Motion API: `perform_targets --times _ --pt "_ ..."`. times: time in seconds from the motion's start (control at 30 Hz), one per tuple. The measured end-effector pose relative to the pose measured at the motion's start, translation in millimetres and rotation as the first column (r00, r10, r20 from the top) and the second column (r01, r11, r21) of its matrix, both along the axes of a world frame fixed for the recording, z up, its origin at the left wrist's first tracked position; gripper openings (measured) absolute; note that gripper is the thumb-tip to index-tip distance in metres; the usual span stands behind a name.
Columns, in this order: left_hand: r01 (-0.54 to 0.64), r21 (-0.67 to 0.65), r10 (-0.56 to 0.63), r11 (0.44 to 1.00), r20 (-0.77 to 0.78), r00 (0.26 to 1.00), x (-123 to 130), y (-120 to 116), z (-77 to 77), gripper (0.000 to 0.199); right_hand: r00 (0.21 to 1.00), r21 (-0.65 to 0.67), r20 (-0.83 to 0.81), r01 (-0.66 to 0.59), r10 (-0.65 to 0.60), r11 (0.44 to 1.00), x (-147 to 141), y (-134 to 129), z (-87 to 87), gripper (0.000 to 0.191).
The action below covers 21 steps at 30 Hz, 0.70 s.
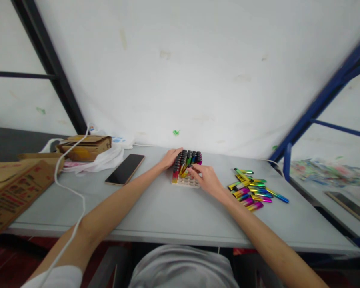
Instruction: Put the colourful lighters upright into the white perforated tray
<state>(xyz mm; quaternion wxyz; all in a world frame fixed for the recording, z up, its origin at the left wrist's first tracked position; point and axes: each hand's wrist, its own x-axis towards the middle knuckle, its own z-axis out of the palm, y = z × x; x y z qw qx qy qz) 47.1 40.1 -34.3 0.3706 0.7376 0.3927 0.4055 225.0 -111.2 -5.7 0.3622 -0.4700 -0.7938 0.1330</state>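
A white plastic tray with round cells (188,182) sits mid-tabletop (174,216), holding rows of shiny multicoloured lighters with black tops (195,155). The left hand (169,159), loosely curved, lies along their far left side; whether it grips is hidden. The right hand (208,179) has its fingertips nearly closed beside slanted yellow metallic lighters (183,173); I cannot tell if it holds any. Best to brace the tray, straighten each lighter over its cell and press straight down, sparing the neighbours.
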Motion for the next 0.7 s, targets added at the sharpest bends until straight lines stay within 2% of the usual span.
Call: perform_targets --times 0.13,0.3,0.47,0.53,0.6,0.7 --pt "-0.010 -0.016 0.010 1.000 -0.004 1.000 0 1 -1.8 0.060 0.999 0.015 0.049 -0.011 0.010 1.000 0 6 -6.7 0.037" --pt "-0.055 0.015 0.055 0.998 -0.010 0.998 0 0 -0.5 0.058 0.981 0.048 0.170 -0.107 0.097 0.993 -4 9 -4.9 0.035" --pt "-0.012 -0.005 0.012 1.000 -0.002 1.000 1 -2 1.5 0.055 0.927 0.132 0.373 -0.005 -0.045 0.991 -12 10 -4.1 0.031" --pt "0.000 -0.019 0.000 1.000 0.017 1.000 1 -1 0.9 0.054 0.899 0.135 0.435 0.001 -0.060 0.991 -15 9 -4.3 0.028" --pt "0.013 -0.022 -0.013 1.000 0.026 1.000 0 0 0.0 0.054 0.894 0.119 0.447 -0.018 -0.037 0.993 -15 6 -2.4 0.026" --pt "0.006 -0.009 -0.006 1.000 0.016 1.000 0 0 -0.6 0.055 0.931 0.080 0.364 -0.043 0.011 0.996 -2 0 7.3 0.027"
